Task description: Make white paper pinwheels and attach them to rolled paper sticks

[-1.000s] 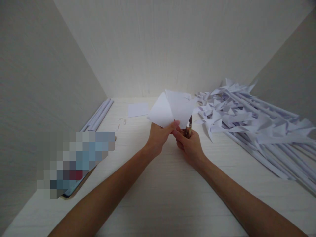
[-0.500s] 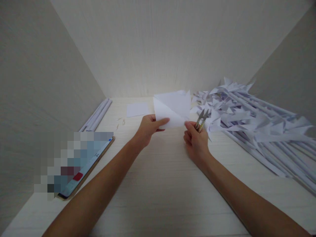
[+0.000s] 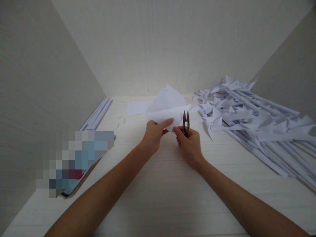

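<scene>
A white sheet of paper, creased and turned cornerwise, is pinched near its lower edge by my left hand, thumb on top. My right hand is closed around small thread snips, whose two pointed blades stand up and slightly apart. The thumb and finger of that hand are at the paper's lower corner; whether they pinch it is hard to make out. Behind my left hand a stack of white paper squares lies on the table.
Paper pinwheels on rolled paper sticks are heaped at the right. Several rolled paper tubes lie by the left wall. A partly blurred phone rests at the left, and small brownish bits lie near the stack.
The paper has been turned so that a corner points up. My right hand has moved left, closer to my left hand, and the snips now point straight up.
</scene>
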Demonstrator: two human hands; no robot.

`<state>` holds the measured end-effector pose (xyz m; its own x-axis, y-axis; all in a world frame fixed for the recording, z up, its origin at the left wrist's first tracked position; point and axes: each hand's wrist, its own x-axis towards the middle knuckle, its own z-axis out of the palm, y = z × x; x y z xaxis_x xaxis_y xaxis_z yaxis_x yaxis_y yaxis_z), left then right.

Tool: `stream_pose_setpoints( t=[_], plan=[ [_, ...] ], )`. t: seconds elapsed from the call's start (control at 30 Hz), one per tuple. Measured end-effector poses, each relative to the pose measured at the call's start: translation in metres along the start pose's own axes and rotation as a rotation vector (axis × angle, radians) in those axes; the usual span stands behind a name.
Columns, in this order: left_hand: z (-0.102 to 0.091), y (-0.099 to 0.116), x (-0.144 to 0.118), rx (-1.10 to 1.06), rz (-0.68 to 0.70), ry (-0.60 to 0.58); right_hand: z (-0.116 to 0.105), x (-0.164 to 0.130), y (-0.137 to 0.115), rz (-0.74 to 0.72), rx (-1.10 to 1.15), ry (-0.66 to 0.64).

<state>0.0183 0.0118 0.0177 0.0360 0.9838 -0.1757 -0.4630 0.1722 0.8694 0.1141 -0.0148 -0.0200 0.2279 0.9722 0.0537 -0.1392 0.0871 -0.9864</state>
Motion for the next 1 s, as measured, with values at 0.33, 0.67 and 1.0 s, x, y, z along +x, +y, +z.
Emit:
stream_pose_setpoints(
  t=[0.33,0.67,1.0],
  plan=[
    [0.002,0.009,0.001,-0.094,0.115,0.103,-0.001,-0.001,-0.002,-0.045,-0.118,0.015],
    [0.001,-0.001,-0.002,-0.026,0.061,0.056,0.000,-0.001,-0.005,-0.103,-0.114,-0.005],
    [0.000,-0.004,-0.004,0.027,0.077,-0.001,-0.002,0.003,-0.001,-0.042,0.031,0.064]
  ],
)
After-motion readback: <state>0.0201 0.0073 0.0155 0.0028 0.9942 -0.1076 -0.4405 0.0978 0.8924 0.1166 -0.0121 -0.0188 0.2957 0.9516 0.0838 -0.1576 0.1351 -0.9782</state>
